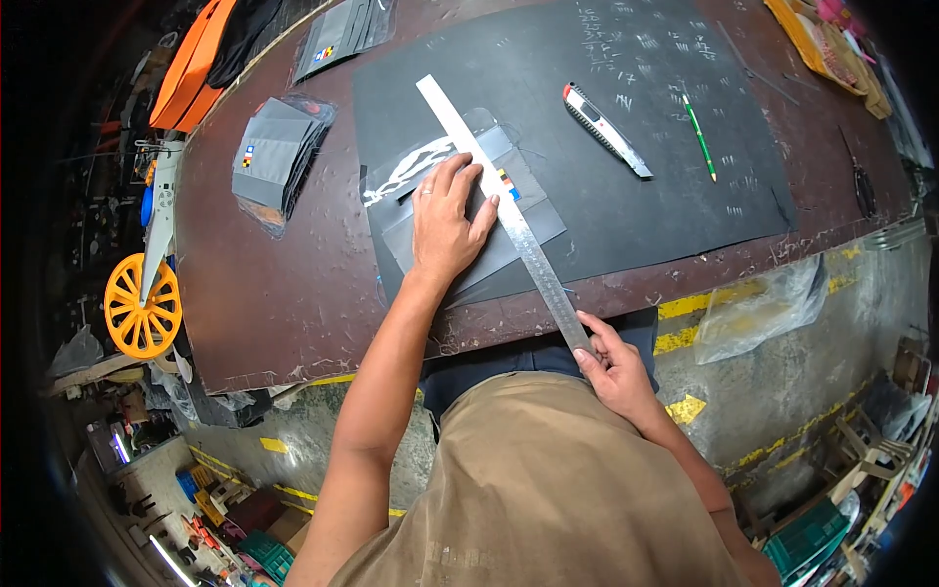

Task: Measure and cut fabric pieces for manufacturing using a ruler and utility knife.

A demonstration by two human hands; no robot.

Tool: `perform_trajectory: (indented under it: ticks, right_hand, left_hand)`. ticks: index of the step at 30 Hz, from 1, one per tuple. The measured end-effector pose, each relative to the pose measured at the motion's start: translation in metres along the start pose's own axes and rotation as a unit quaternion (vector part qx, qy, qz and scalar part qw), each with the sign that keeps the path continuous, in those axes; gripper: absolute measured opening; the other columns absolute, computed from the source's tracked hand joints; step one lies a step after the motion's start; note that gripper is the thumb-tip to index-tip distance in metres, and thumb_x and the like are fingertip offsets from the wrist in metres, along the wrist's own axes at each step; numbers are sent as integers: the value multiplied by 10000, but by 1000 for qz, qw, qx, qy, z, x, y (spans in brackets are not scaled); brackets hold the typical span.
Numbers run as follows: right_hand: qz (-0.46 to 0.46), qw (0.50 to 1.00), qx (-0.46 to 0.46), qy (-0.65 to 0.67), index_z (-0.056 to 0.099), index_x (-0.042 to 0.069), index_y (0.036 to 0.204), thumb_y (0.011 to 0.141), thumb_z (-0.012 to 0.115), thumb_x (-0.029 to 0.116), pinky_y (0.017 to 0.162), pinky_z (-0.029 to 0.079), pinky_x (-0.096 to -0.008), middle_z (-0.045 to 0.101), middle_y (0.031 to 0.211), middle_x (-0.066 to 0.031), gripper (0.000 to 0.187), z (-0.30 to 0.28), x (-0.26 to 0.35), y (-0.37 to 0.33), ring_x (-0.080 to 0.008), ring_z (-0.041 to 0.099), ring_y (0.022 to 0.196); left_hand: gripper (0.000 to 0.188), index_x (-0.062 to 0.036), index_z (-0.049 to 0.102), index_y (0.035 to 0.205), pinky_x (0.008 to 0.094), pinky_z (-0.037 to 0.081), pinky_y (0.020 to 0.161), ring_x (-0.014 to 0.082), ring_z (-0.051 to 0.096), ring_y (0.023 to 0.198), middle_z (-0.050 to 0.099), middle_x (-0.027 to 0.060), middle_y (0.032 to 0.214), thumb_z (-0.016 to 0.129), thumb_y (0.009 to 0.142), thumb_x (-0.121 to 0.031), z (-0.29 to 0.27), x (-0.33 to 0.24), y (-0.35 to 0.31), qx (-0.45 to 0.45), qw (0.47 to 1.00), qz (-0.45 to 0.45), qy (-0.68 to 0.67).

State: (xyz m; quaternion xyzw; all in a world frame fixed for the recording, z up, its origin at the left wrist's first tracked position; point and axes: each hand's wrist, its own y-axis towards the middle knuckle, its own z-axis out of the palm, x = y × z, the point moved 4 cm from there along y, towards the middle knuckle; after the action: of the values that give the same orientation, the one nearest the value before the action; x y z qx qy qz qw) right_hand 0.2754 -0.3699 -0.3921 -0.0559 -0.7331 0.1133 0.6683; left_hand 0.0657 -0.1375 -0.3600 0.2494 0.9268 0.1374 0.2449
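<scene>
A long steel ruler lies slantwise over a grey fabric piece with a clear plastic layer and a small coloured-flag patch. My left hand rests on the grey piece with its fingers spread, fingertips at the ruler's left edge. Closer to me, my right hand pinches the ruler's near end between thumb and fingers, just past the table's front edge. Beneath the piece is a large black sheet with chalk-like marks. A utility knife with its blade showing lies on the sheet, right of the ruler.
On the brown table, a stack of similar grey pieces sits to the left, with another pile behind. A green pencil lies right of the knife. A yellow handwheel stands beyond the left edge; dark pliers lie far right.
</scene>
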Motion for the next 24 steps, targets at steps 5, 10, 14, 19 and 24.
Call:
perform_trajectory:
  ticks: [5,10,14,19,24]
  right_hand:
    - [-4,1000,0,5,493,53,1550,1024,664,64,615,432,-266,460,746,-10,553,0,2,1,-82,461,651]
    - [-5,1000,1,1,495,47,1548,1025,664,68,617,437,-268,463,748,-11,550,-1,1,0,-83,465,654]
    - [-7,1000,0,1,495,48,1549,1026,665,68,618,437,-267,459,750,-11,550,-2,2,1,-83,466,655]
    - [-2,1000,1,3,498,54,1549,1024,666,64,618,437,-265,463,751,-8,551,-2,3,1,-84,468,654]
    - [0,1000,0,4,501,57,1548,1021,670,69,620,435,-264,463,754,-11,554,-3,2,0,-85,463,652]
  left_hand:
    - [431,-76,661,1306,494,386,1142,351,552,1358,608,117,1442,748,924,-254,0,0,0,2,1000,2,3]
    - [436,-74,661,1308,495,382,1146,350,547,1365,610,120,1444,748,922,-259,1,0,0,4,1000,1,6]
    - [439,-69,663,1304,493,383,1144,350,546,1368,611,121,1446,748,919,-262,1,0,1,2,1000,0,-1]
    - [442,-65,664,1305,489,382,1141,351,547,1365,614,122,1442,748,919,-263,2,0,1,2,1000,3,1]
    - [441,-64,665,1303,490,381,1141,352,547,1362,614,122,1440,747,919,-265,3,-1,0,2,1000,6,4]
